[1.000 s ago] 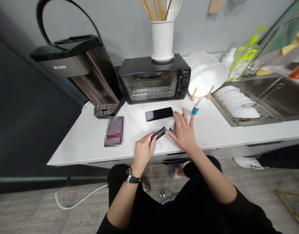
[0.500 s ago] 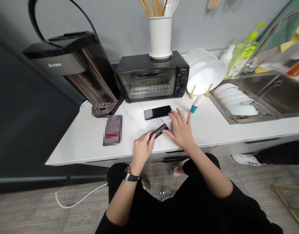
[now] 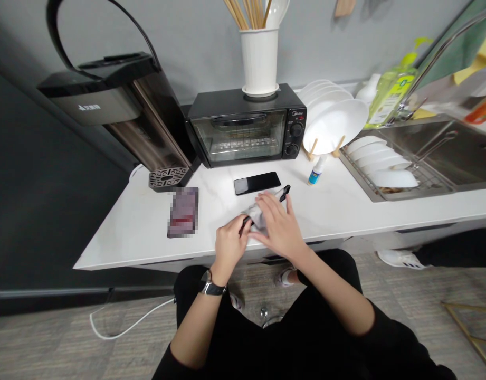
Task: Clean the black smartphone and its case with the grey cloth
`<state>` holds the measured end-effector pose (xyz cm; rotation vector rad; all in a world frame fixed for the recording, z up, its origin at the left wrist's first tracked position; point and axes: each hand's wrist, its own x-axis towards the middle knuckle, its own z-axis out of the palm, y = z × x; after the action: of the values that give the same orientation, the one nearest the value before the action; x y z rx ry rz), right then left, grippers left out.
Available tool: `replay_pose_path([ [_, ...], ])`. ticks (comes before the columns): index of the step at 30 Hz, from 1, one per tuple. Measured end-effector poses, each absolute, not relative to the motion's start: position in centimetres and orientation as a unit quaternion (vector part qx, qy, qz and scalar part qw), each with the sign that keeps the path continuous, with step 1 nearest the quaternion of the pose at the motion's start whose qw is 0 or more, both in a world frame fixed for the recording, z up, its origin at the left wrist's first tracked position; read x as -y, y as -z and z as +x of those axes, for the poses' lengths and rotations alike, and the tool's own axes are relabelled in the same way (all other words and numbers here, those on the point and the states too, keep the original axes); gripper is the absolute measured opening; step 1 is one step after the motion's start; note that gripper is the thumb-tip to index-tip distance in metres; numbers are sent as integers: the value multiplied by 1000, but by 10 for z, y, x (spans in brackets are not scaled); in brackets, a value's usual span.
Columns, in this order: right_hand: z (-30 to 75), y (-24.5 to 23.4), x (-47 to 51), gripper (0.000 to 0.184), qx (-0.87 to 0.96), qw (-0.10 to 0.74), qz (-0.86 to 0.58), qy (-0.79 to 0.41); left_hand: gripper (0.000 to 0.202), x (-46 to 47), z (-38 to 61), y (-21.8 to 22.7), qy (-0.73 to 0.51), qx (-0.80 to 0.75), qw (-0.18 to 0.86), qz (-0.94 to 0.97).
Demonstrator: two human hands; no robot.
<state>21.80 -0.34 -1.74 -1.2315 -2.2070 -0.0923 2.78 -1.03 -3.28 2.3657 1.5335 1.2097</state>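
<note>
My left hand (image 3: 231,238) is closed on the near end of a slim black object (image 3: 285,193), whose exact kind I cannot make out. Its far end points up and to the right. A light grey cloth (image 3: 255,215) is wrapped over its middle, and my right hand (image 3: 278,220) presses the cloth around it, hiding much of both. Just beyond the hands a black phone (image 3: 257,183) lies flat on the white counter (image 3: 127,232). A small spray bottle (image 3: 316,171) with a blue label stands to the right of it.
A blurred-out purple packet (image 3: 183,212) lies on the left. Behind are a water dispenser (image 3: 124,100), a toaster oven (image 3: 246,132) bearing a white utensil holder (image 3: 259,60), and racked plates (image 3: 337,124). At right is a sink (image 3: 444,148) with bowls; another person's shoe (image 3: 399,258) shows below.
My right hand and the cloth have slid left and down along the black object toward my left hand. The object's far end now shows beyond my right hand. My left hand has stayed in place.
</note>
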Motion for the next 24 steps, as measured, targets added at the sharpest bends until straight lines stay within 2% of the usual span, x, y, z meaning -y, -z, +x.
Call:
replay_pose_path([
  [2,240,18,-14,77,792,316,-520,43,18,11,31,31,-397,-498,42,770],
  [5,257,20,-30,86,744,337,-575,45,19,12,33,29,-401,-503,47,764],
  [11,218,21,-4,103,744,325,-583,17,20,12,31,29,-395,-512,48,761],
  [14,191,19,20,99,818,297,-493,10,22,8,27,34,-389,-520,34,759],
  [18,191,17,25,86,876,278,-394,7,28,5,23,39,-386,-517,22,764],
  [21,222,17,-1,80,842,294,-452,24,24,8,27,35,-386,-510,35,768],
  [24,247,16,-25,82,790,316,-524,40,22,11,32,29,-390,-507,48,767],
])
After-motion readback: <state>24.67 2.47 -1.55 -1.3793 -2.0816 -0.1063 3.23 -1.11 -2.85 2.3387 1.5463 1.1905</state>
